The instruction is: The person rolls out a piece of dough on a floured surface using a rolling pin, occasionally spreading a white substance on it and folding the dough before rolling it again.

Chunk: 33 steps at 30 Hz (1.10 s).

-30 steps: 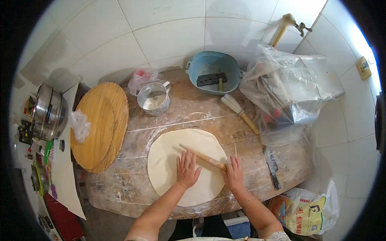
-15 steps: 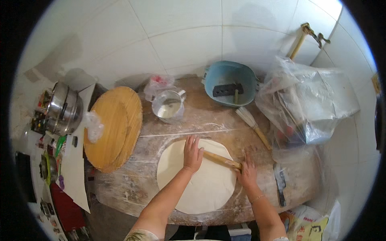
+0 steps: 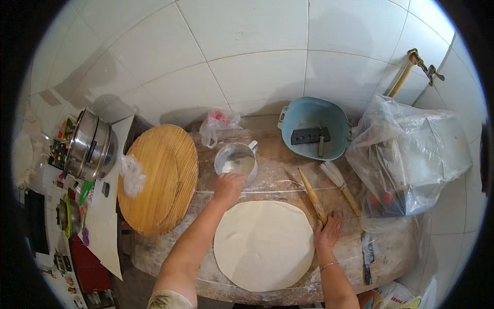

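Note:
A broad round sheet of dough (image 3: 263, 244) lies flat on the floured wooden board (image 3: 170, 257). Beyond its far left edge, my left hand (image 3: 230, 186) is at the near rim of a measuring jug (image 3: 234, 158) with pale contents. The fingertips are hidden there, so their grip does not show. My right hand (image 3: 328, 230), to the right of the dough, is closed round the near end of a wooden rolling pin (image 3: 312, 195). The pin points away from me, off the dough.
A brush (image 3: 340, 188) lies right of the pin, a cleaver (image 3: 367, 257) nearer me. Behind stand a blue basin (image 3: 315, 149) holding a dark slotted tool, and a plastic-covered box (image 3: 411, 154). Round wooden lids (image 3: 154, 180) and steel pots (image 3: 91, 147) are at left.
My left hand has left the dough and reached forward to the jug. My right hand has swung the rolling pin off the dough to the right. The whole view has shifted.

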Each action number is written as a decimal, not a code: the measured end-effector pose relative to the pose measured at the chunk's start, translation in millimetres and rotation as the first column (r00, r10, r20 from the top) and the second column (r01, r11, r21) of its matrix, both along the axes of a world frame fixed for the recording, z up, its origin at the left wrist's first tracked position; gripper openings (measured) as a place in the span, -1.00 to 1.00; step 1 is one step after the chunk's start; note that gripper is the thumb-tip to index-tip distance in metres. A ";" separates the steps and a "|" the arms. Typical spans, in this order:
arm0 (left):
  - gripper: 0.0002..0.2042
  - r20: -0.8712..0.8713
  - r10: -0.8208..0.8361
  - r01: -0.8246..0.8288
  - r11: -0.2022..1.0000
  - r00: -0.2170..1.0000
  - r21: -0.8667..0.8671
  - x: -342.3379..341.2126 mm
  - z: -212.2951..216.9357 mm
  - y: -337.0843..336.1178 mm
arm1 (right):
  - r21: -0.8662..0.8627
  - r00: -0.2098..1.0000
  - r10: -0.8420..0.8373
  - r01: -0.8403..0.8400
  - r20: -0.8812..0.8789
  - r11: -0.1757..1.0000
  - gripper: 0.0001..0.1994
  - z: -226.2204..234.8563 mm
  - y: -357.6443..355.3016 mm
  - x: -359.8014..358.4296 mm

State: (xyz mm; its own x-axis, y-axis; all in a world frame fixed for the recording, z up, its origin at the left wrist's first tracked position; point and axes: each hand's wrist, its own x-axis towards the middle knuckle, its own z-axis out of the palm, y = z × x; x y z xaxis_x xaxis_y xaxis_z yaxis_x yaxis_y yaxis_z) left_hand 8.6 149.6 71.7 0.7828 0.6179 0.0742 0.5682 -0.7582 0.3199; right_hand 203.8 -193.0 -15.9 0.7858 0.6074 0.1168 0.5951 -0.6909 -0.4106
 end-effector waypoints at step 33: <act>-0.84 0.092 0.427 -0.235 0.650 0.899 -0.722 -42.3 120.7 -126.2 | 0.047 0.997 0.021 -0.018 -0.068 0.999 -0.53 -1.1 -1.6 4.3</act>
State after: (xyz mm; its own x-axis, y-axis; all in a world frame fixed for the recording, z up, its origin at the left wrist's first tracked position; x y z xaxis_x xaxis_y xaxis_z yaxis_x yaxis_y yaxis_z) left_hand -33.7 23.4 192.4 0.5317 0.7828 -0.3234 0.5712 -0.0494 0.8193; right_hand 208.1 -194.6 -17.0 0.7808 0.6180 0.0920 0.5780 -0.6585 -0.4820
